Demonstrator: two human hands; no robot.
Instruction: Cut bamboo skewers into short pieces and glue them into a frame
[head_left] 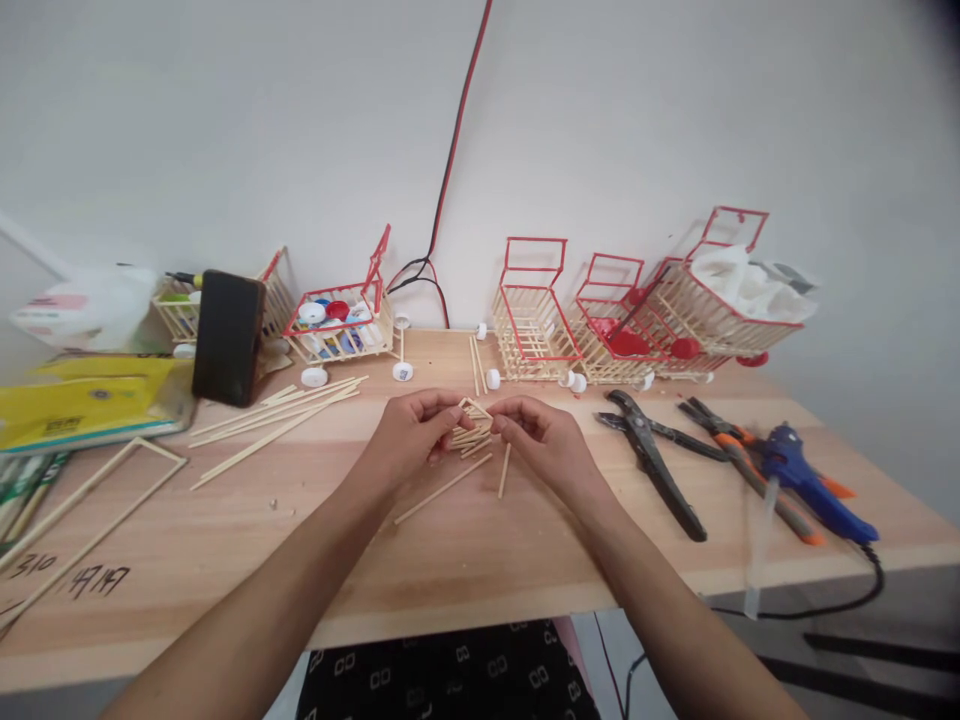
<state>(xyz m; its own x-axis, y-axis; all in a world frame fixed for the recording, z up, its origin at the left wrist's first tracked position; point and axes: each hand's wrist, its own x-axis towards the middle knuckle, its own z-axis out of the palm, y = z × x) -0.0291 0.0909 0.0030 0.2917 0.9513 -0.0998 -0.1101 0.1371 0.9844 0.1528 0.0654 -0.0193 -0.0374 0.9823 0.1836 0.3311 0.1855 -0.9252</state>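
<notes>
Sitting mid-worktop [465, 560]: small stick frame [471, 428], pinched between both hands just above the wood, loose wooden sticks [444, 488] beneath it. Looks light, brittle, glue joints likely weak; best gripped at corners, not mid-span. Left hand [409, 435] and right hand [544, 440]: fingers nearly closed, thumb and fingertips clamped on opposite ends of the frame. Pliers [652, 460] and glue gun [814, 480] lie to the right.

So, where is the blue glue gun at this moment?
In the head view, the blue glue gun lies on the right side of the wooden table, near its front edge, just right of the orange-handled pliers and well right of the right hand.
</notes>
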